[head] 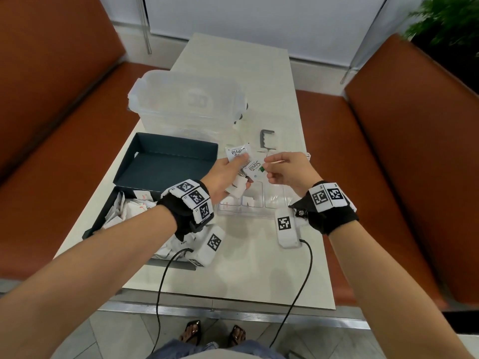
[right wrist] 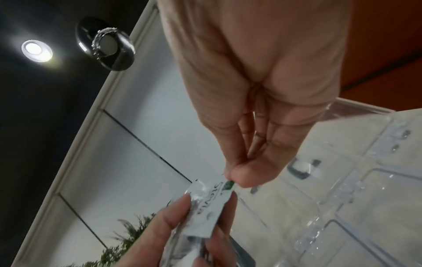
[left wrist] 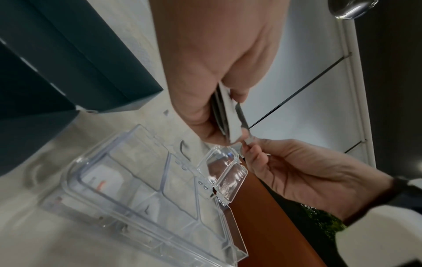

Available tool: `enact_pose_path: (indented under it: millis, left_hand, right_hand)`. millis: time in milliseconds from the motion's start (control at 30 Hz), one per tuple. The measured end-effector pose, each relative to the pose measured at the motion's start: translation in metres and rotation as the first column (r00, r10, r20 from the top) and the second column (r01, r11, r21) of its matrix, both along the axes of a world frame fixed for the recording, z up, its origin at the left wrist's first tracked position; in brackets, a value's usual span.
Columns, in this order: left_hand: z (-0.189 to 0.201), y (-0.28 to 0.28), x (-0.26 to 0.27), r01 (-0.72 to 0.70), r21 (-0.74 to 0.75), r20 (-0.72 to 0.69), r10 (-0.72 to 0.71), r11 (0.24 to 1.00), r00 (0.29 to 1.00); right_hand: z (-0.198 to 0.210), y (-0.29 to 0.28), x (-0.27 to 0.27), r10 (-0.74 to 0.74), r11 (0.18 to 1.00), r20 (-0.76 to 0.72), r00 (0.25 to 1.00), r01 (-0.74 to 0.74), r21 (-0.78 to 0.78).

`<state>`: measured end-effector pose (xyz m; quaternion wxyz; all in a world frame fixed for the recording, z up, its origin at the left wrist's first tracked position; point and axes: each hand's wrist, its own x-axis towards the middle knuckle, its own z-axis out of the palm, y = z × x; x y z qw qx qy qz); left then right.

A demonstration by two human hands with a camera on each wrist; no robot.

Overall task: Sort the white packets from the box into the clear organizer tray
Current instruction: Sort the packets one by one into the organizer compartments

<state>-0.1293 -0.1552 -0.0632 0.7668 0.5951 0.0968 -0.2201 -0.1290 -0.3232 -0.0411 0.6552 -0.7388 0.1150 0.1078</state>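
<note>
1. Clearly, the left hand point(head: 225, 174) holds a fanned bunch of white packets point(head: 238, 151) above the clear organizer tray point(head: 270, 203).
2. The right hand point(head: 286, 171) pinches one Stevia packet point(head: 255, 167) by its corner.
3. Packets look light, thin and limp; an edge pinch suits them.

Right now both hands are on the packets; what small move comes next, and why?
Probably the right hand draws the Stevia packet it pinches by the corner free of the left hand, which grips several, then lowers it toward the clear organizer tray below.
</note>
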Motion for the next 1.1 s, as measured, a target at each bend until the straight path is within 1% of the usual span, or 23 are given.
enact_pose_path:
  millis: [100,300,533,633,700,767,833,900,933,967,1000,1067,1100]
  left_hand:
    - [0.004,-0.002,0.001,-0.005,-0.022,-0.028,0.004,1.000,1.000]
    - [0.005,-0.008,0.001,0.023,-0.004,-0.002,-0.023,1.000,1.000]
    - [0.007,-0.010,0.001,0.024,-0.040,-0.034,-0.025,0.999,0.999]
    - [0.004,-0.007,0.003,-0.007,-0.029,0.004,0.007,1.000,1.000]
    - [-0.001,-0.003,0.005,-0.056,-0.027,0.048,0.058,0.998,0.997]
    - [-0.006,0.001,0.007,-0.106,0.013,0.115,0.104,0.994,0.988]
    - [-0.010,0.001,0.007,-0.134,0.058,0.187,0.121,0.989,0.975]
    - [-0.010,0.000,0.007,-0.126,0.094,0.256,0.098,0.988,0.962]
    - [-0.010,-0.001,0.006,-0.113,0.114,0.280,0.077,0.987,0.957]
    - [-0.009,-0.002,0.006,-0.097,0.129,0.290,0.056,0.987,0.955]
    - [-0.008,-0.001,0.006,-0.078,0.136,0.287,0.036,0.988,0.957]
    - [-0.005,-0.001,0.006,-0.024,0.107,0.239,-0.002,0.994,0.971]
    - [-0.003,-0.001,0.006,0.004,0.071,0.198,-0.018,0.997,0.980]
  right_hand:
    - [0.002,-0.006,-0.001,-0.016,0.999,0.014,1.000,0.015,0.042]
    - [0.004,0.000,0.000,0.016,0.999,0.035,0.999,-0.018,0.042]
    - [0.000,-0.003,0.002,-0.067,0.997,0.009,0.998,0.067,0.042]
    - [0.001,-0.009,0.004,-0.128,0.992,-0.025,0.992,0.128,0.008]
    - [0.001,-0.014,0.006,-0.189,0.982,-0.034,0.981,0.188,-0.031]
    - [-0.001,-0.016,0.007,-0.201,0.973,0.003,0.980,0.200,-0.116]
    - [-0.001,-0.012,0.005,-0.154,0.974,0.029,0.988,0.156,-0.166]
    - [-0.002,-0.007,0.004,-0.131,0.984,0.045,0.990,0.135,-0.116]
    - [-0.001,-0.005,0.004,-0.144,0.985,0.068,0.987,0.150,-0.089]
    - [-0.001,-0.003,0.006,-0.169,0.979,0.104,0.980,0.179,-0.095]
    - [-0.001,-0.003,0.008,-0.191,0.965,0.156,0.969,0.215,-0.148]
    - [0.001,-0.005,0.011,-0.200,0.919,0.280,0.939,0.279,-0.279]
    - [0.003,-0.005,0.013,-0.192,0.910,0.311,0.931,0.287,-0.300]
